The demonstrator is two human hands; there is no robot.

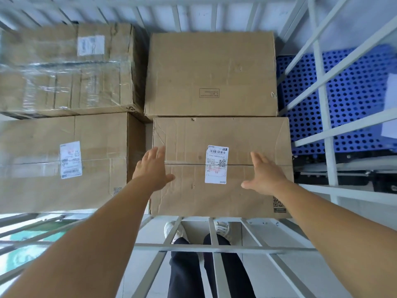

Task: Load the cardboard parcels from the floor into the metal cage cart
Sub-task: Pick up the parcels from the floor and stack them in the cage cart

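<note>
Several cardboard parcels lie inside the white metal cage cart (223, 247). The nearest is a creased parcel (236, 134) with a white shipping label, at the front right of the cart. My left hand (153, 168) hovers over its left edge with fingers spread. Over its right part, my right hand (265, 176) is spread the same way. Neither hand holds anything. Behind it sits a plain parcel (211, 72). To the left lie a labelled parcel (64, 162) and a plastic-wrapped one (64, 69).
White cage bars (322, 87) rise on the right and at the back. A blue perforated pallet (348, 97) lies outside the cage on the right. My legs and white shoes (176, 230) stand behind the front bars on a pale floor.
</note>
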